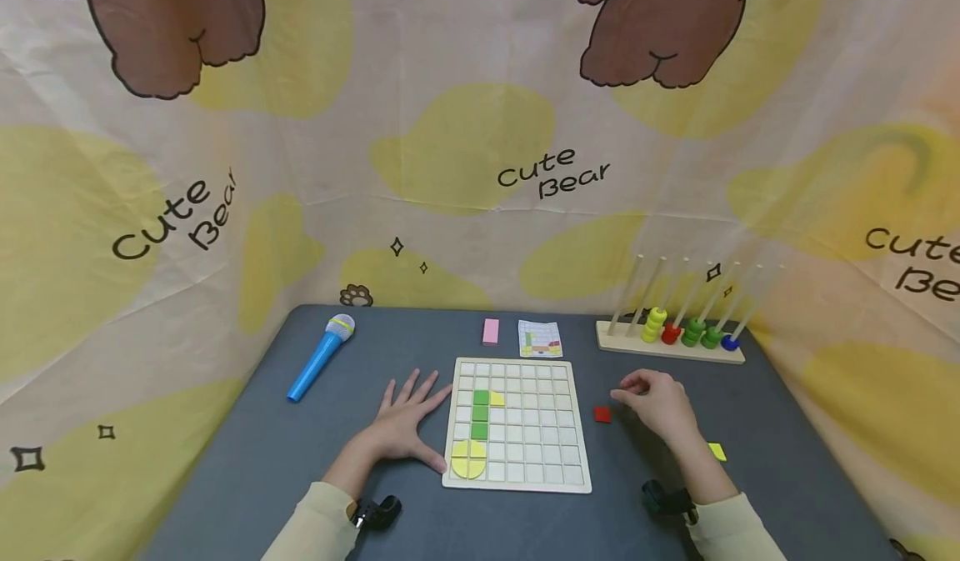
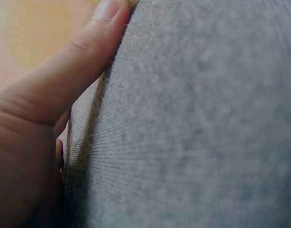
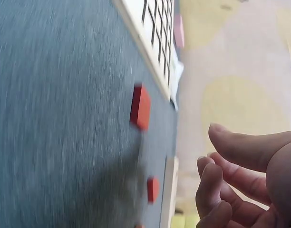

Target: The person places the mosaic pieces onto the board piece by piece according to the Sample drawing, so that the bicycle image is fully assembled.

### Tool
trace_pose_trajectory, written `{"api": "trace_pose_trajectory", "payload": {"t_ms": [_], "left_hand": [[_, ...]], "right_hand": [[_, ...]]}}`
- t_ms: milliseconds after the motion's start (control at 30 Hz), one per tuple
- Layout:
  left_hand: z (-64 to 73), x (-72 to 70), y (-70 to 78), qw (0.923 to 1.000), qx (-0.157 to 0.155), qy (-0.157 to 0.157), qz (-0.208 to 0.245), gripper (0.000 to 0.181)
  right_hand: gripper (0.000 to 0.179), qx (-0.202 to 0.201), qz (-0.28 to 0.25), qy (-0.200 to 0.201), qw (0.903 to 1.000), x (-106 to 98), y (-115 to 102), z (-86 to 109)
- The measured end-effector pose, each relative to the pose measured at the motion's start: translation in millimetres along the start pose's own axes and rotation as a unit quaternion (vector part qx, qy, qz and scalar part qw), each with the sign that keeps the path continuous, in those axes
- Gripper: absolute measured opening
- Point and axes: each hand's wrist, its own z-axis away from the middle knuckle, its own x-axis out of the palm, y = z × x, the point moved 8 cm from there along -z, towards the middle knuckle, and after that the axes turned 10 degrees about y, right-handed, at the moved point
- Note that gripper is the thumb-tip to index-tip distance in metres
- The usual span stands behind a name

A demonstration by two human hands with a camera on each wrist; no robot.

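Observation:
My left hand (image 1: 401, 428) lies with fingers spread beside the white grid board (image 1: 525, 484), its thumb (image 2: 74, 66) at the board's left edge. On the board, green squares (image 1: 480, 414) form a column, a yellow piece (image 1: 497, 398) sits beside the top one, and yellow quarter-rounds (image 1: 468, 459) make a circle at lower left. To the right of the board, my right hand (image 1: 660, 403) hovers over the table with bent fingers, nothing visible between thumb and fingertips. A red square tile (image 1: 602, 414) lies left of it; in the right wrist view another red piece (image 3: 152, 189) shows.
A blue toy microphone (image 1: 318, 365) lies at the back left. Behind the board are a pink block (image 1: 491, 332) and a pattern card (image 1: 540, 339). A wooden peg rack (image 1: 675, 349) with coloured beads stands at the back right. Near the right wrist is a yellow piece (image 1: 717, 451).

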Motion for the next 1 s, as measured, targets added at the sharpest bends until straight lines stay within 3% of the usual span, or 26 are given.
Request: {"api": "trace_pose_trajectory", "payload": {"t_ms": [133, 300, 433, 733, 1000], "left_hand": [[-0.1, 1.3, -1.7, 1.0, -0.005, -0.002, -0.008, 0.135], [0.0, 2.0, -2.9, 1.0, -0.007, 0.002, -0.006, 0.135], [0.0, 1.3, -2.5, 1.0, -0.005, 0.005, -0.006, 0.135], [1.0, 0.7, -3.2, 0.9999, -0.007, 0.003, -0.007, 0.135], [0.6, -1.0, -2.1, 1.0, -0.003, 0.003, -0.001, 0.135]], "right_hand": [[0.034, 0.016, 0.028, 0.009, 0.9994, -16, 18, -3.4], [0.049, 0.073, 0.082, -0.009, 0.9939, -27, 44, -3.9], [0.05, 0.107, 0.092, -0.021, 0.9897, -30, 59, -3.0], [0.041, 0.114, 0.09, -0.043, 0.9884, -22, 71, -3.8], [0.031, 0.085, 0.065, -0.053, 0.9929, -12, 64, -6.0]]}}
